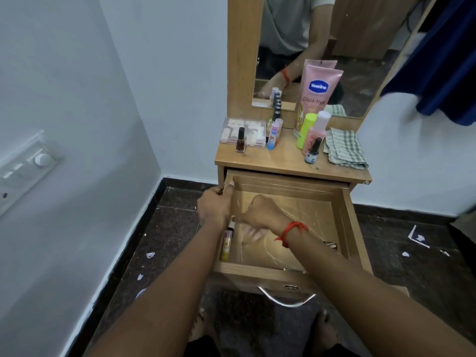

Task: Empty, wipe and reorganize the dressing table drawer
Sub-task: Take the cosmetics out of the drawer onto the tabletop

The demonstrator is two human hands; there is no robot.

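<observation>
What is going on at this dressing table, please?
A person is emptying the drawer. The left hand grips its left wall while the right hand reaches in toward a yellow tube lying along that wall; blur hides any grip. A Vaseline tube, small bottles and a checked cloth sit on the tabletop.

Wooden drawer (244,273) pulled open, scratched floor, small tube (226,244) along left wall
</observation>
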